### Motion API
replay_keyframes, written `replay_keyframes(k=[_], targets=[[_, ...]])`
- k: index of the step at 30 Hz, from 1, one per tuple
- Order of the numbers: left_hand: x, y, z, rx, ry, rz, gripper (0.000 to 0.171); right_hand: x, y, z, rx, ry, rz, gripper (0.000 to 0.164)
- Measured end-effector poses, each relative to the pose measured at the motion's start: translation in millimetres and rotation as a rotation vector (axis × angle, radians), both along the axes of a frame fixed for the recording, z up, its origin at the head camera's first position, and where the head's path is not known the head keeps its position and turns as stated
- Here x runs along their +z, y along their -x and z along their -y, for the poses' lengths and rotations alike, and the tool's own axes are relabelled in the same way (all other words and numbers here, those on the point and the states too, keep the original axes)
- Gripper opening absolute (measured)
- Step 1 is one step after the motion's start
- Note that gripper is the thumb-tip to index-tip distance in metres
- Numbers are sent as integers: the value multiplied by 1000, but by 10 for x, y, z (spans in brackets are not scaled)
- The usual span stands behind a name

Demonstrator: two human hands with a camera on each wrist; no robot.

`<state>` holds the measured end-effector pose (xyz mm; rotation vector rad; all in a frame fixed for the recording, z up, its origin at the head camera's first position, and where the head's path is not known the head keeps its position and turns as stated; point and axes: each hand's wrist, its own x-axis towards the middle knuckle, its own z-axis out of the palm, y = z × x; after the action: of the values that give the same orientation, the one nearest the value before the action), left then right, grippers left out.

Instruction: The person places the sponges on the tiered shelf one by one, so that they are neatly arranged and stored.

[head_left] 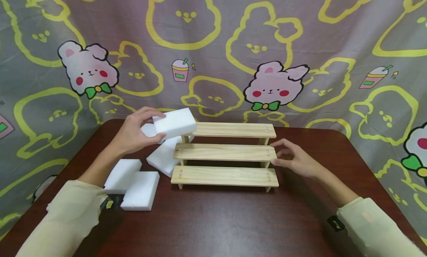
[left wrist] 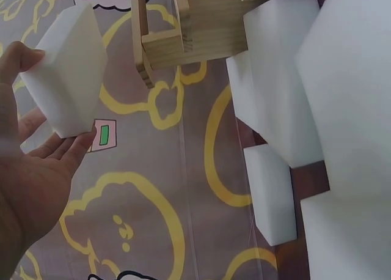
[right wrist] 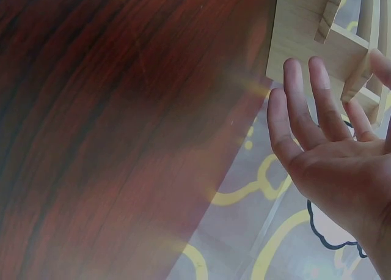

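My left hand (head_left: pixel 133 134) grips a white foam block (head_left: pixel 175 124) between thumb and fingers, raised at the left end of a pale three-step wooden stand (head_left: pixel 225 152). In the left wrist view the same block (left wrist: pixel 70 72) is tilted, with the thumb on one side and the fingers under the other. At the stand's right end, my right hand (head_left: pixel 300 161) pinches the middle shelf board by its end, thumb at the front edge and index finger at the back. Its other three fingers (right wrist: pixel 299 103) extend loosely in the right wrist view.
Several more white foam blocks lie left of the stand; one (head_left: pixel 141 192) is nearest me, another (head_left: pixel 161 158) reaches behind the stand's left side. All stand on a dark red-brown table (head_left: pixel 227 220). A patterned curtain (head_left: pixel 213 64) hangs behind the table.
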<state>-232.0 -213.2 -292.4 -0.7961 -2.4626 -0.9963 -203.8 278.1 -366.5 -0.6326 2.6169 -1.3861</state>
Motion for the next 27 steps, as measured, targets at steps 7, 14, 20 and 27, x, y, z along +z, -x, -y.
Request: replay_keyframes(k=[7, 14, 20, 27], targets=[[-32, 43, -67, -12, -6, -5, 48, 7, -1, 2, 7, 1, 4, 46], [-60, 85, -105, -25, -13, -24, 48, 5, 9, -5, 17, 17, 17, 45], [-69, 108, -140, -60, -56, -5, 48, 10, 12, -6, 17, 15, 26, 46], [-87, 131, -223, -112, -104, 27, 47, 6, 12, -11, 12, 18, 34, 46]])
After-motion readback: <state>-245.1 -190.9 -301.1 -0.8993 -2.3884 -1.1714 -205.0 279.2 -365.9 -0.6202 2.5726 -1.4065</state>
